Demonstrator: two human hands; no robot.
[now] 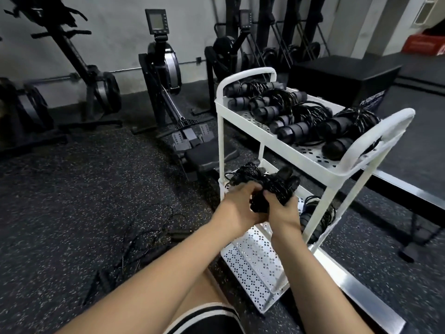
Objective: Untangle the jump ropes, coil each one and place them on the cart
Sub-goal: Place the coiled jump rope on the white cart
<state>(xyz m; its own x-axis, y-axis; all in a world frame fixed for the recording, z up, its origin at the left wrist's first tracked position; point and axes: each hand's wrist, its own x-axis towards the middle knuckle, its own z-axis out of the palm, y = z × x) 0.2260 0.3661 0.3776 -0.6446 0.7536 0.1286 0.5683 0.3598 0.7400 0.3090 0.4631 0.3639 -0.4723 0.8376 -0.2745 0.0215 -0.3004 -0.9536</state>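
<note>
Both hands are curled round one rope bundle [272, 186]. The left hand [237, 203] grips it from the left, fingers wrapped over the top of the coils and knuckles toward the camera. The right hand [283, 210] holds it from below and from the right, thumb pressed on the near face of the coils and the other fingers hidden behind them. Neither hand is spread; the two nearly touch under the bundle.

The bundle sits between and just above the hands, in front of the cart [289, 148] at the level of its middle shelf. Whether it rests on that shelf or is held clear of it cannot be told.

Its long axis runs roughly left to right across the view. Loose loops spill out to the left past the left hand, and thick black handle ends stick up and to the right, away from the person. The cord is black with pale flecks.

On the top shelf lies a row of coiled ropes [296, 116], their handles pointing mostly toward the near left. One more rope [317, 220] lies on a lower shelf, just right of the right hand.

On the floor [72, 189], left of the forearms, lie tangled ropes [144, 237]. A rower [163, 92] stands behind, by the wall.
</note>
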